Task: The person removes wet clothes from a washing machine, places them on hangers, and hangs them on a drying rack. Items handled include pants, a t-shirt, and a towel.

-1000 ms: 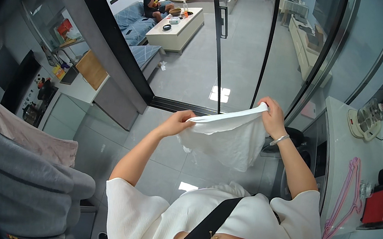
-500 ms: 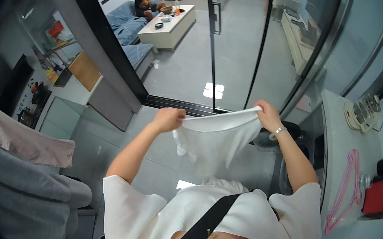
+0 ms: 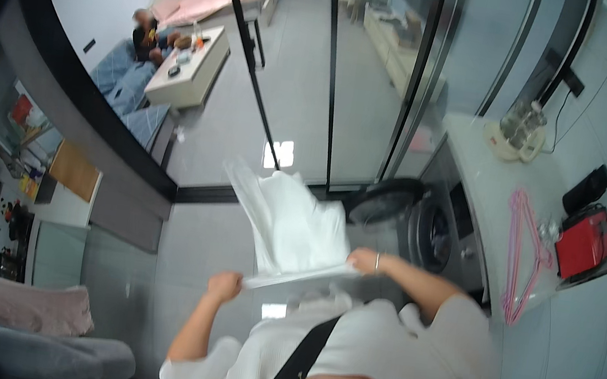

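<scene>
A white garment [image 3: 299,223] is stretched between my two hands by one edge, its loose part flung out ahead of me and smeared by motion. Its exact kind does not show. My left hand [image 3: 225,286] is closed on one end of that edge. The other end is gripped by my right hand [image 3: 364,261], which has a bracelet at the wrist. Beyond my right hand stands a dark front-loading washing machine [image 3: 464,250], its round door [image 3: 386,203] swung open. Pink clothes hangers [image 3: 521,256] lie on the white countertop [image 3: 470,146] to the right.
Ahead are glass sliding doors with black frames [image 3: 331,78]. Past them a person [image 3: 147,38] sits on a blue sofa by a white coffee table [image 3: 199,76]. A red box-shaped item [image 3: 585,242] sits on the right counter. Grey cloth [image 3: 59,357] and pinkish cloth [image 3: 35,307] hang at left.
My hands have come down toward my body, and the garment has swung from hanging below them to flying out ahead. The view has turned right, bringing the washing machine's open door more into sight.
</scene>
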Motion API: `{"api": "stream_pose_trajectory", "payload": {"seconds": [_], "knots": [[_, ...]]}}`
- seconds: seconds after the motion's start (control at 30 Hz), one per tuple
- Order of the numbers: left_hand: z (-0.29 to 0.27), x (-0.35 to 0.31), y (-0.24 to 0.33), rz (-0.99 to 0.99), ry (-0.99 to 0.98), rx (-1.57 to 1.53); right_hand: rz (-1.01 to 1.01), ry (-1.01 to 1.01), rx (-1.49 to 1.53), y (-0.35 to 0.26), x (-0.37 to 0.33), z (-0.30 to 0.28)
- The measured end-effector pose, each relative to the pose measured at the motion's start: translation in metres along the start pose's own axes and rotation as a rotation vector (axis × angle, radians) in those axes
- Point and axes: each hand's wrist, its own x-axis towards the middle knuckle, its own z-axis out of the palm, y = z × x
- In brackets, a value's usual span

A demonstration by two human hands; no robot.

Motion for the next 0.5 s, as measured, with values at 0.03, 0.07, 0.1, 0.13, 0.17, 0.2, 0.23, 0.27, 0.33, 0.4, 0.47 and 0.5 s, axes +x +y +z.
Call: {"api": "stream_pose_trajectory", "payload": {"seconds": [0.03,0.07,0.1,0.13,0.17,0.2,0.23,0.27,0.33,0.4,0.47,0.5], "knots": [[-0.014,-0.005,0.013,-0.041,0.061,-0.022,0.064,0.097,-0.003,-0.01,-0.003,-0.017],[-0.017,-0.005,0.016,-0.071,0.189,-0.049,0.127,0.164,0.023,-0.044,-0.011,-0.021],[-0.025,-0.001,0.018,-0.092,0.313,-0.067,0.173,0.169,0.147,-0.064,-0.014,-0.033],[-0.033,0.005,0.02,-0.106,0.453,-0.084,0.173,0.2,0.118,-0.067,-0.011,-0.033],[-0.034,0.012,0.022,-0.078,0.539,-0.06,0.176,0.23,0.09,-0.067,-0.01,-0.032],[-0.035,0.018,0.025,-0.106,0.478,-0.07,0.181,0.262,0.061,-0.067,-0.012,-0.032],[-0.033,0.024,0.029,-0.133,0.412,-0.078,0.168,0.315,0.094,-0.07,-0.019,-0.032],[-0.028,0.027,0.031,-0.163,0.344,-0.086,0.172,0.321,0.157,-0.071,-0.026,-0.032],[0.0,0.046,0.01,-0.156,0.25,-0.675,0.184,0.347,0.284,-0.069,-0.044,-0.034],[0.019,0.059,0.018,-0.152,0.174,-1.142,0.203,0.428,0.286,-0.051,-0.059,-0.023],[0.028,0.056,0.043,-0.199,0.139,-1.481,0.247,0.492,0.287,-0.041,-0.074,-0.006],[0.029,0.055,0.054,-0.168,0.125,-1.563,0.267,0.515,0.276,-0.039,-0.08,-0.001]]}}
